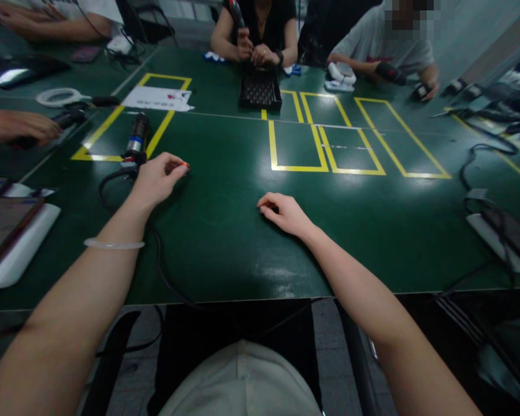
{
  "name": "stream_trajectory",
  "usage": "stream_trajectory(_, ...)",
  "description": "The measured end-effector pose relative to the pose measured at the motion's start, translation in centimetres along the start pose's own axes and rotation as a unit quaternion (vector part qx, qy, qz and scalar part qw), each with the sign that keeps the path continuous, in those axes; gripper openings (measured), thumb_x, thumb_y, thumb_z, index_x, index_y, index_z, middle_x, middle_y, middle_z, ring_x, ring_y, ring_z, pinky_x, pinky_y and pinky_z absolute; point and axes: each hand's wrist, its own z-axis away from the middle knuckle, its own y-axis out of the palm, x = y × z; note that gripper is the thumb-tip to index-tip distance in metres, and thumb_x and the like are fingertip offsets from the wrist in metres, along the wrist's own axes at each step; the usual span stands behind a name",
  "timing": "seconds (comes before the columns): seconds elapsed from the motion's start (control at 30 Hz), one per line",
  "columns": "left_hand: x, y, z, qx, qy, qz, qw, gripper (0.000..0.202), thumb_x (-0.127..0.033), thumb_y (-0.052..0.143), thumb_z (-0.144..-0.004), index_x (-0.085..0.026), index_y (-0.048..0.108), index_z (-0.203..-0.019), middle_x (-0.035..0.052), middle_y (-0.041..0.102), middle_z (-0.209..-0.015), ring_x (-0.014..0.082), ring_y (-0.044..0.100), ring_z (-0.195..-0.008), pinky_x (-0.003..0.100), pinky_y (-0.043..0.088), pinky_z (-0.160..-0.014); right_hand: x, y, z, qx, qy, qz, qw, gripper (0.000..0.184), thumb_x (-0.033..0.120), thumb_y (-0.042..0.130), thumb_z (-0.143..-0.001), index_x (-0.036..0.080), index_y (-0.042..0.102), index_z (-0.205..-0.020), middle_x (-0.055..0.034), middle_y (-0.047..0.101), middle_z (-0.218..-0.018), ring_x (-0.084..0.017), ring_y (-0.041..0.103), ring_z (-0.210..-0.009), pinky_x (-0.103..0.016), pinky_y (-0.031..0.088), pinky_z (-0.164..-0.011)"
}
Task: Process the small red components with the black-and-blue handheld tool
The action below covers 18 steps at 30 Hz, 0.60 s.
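Observation:
My left hand point(155, 176) is above the green table with its fingers closed in a pinch. A small orange-red piece point(186, 166) shows at its fingertips; its kind is too small to tell. Just beyond that wrist stands a black cylindrical tool point(137, 138) with a silver and blue band and a cable. My right hand point(283, 212) is low over the table to the right, thumb and fingers curled together. Whatever its fingertips may hold cannot be made out.
Yellow tape rectangles point(299, 169) mark the green table point(225, 248). A black tray point(260, 98) stands before a co-worker across from me. A printed white sheet point(156, 98) lies at the far left. Cables point(167, 277) run by my left arm, and devices point(502, 237) lie at right.

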Motion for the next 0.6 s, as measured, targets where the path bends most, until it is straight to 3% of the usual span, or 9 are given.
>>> stream_trajectory(0.1, -3.9, 1.5, 1.5, 0.129, 0.03, 0.124, 0.983, 0.039, -0.046, 0.061, -0.09, -0.012, 0.065, -0.111, 0.0091, 0.072, -0.103, 0.0212, 0.067, -0.094, 0.035, 0.051, -0.09, 0.2, -0.1, 0.0, 0.002, 0.0, 0.002, 1.0, 0.011, 0.021, 0.055, -0.091, 0.02, 0.065, -0.094, -0.0041, 0.07, -0.088, -0.018, 0.062, -0.081, -0.031, 0.048, -0.08)
stream_trajectory(0.17, -6.5, 2.3, 2.7, 0.23, 0.045, 0.175, 0.956, 0.039, -0.047, 0.062, -0.089, -0.014, 0.067, -0.108, 0.0094, 0.073, -0.1, 0.0224, 0.069, -0.094, 0.036, 0.052, -0.089, 0.2, -0.1, -0.1, 0.002, -0.001, 0.001, 1.0, 0.011, 0.021, 0.055, -0.091, 0.02, 0.065, -0.094, -0.0045, 0.07, -0.089, -0.018, 0.063, -0.082, -0.032, 0.048, -0.081)
stream_trajectory(0.23, -8.6, 3.0, 3.8, 0.296, 0.057, 0.201, 0.932, 0.039, -0.047, 0.063, -0.089, -0.014, 0.066, -0.11, 0.0094, 0.074, -0.099, 0.0225, 0.069, -0.093, 0.037, 0.053, -0.088, 0.2, -0.1, -0.1, 0.001, 0.0, -0.007, 1.0, 0.011, 0.02, 0.054, -0.091, 0.019, 0.064, -0.095, -0.0047, 0.07, -0.089, -0.018, 0.063, -0.082, -0.032, 0.049, -0.081)
stream_trajectory(0.33, -10.0, 3.6, 4.8, 0.333, 0.064, 0.229, 0.912, 0.039, -0.046, 0.064, -0.088, -0.015, 0.064, -0.113, 0.0096, 0.074, -0.1, 0.0227, 0.07, -0.094, 0.038, 0.054, -0.087, 0.3, 0.1, 0.1, 0.003, -0.002, -0.041, 0.999, 0.016, 0.02, 0.052, -0.091, 0.019, 0.061, -0.103, -0.0027, 0.069, -0.086, -0.016, 0.064, -0.079, -0.031, 0.05, -0.081)
stream_trajectory(0.47, -10.0, 4.0, 5.1, 0.335, 0.062, 0.26, 0.903, 0.042, -0.042, 0.069, -0.086, -0.017, 0.057, -0.118, 0.0092, 0.074, -0.104, 0.0231, 0.07, -0.099, 0.037, 0.053, -0.088, 0.6, 0.6, 0.2, 0.022, -0.017, -0.094, 0.995, 0.029, 0.019, 0.054, -0.089, 0.02, 0.055, -0.118, 0.0006, 0.067, -0.084, -0.014, 0.064, -0.076, -0.028, 0.05, -0.079)
stream_trajectory(0.6, -10.2, 4.2, 5.4, 0.344, 0.086, 0.25, 0.901, 0.048, -0.041, 0.068, -0.087, -0.019, 0.052, -0.126, 0.007, 0.074, -0.101, 0.0226, 0.07, -0.096, 0.036, 0.052, -0.087, 0.9, 1.0, 0.1, 0.038, -0.034, -0.107, 0.993, 0.032, 0.019, 0.056, -0.088, 0.021, 0.054, -0.12, 0.001, 0.067, -0.087, -0.013, 0.063, -0.077, -0.027, 0.05, -0.079)
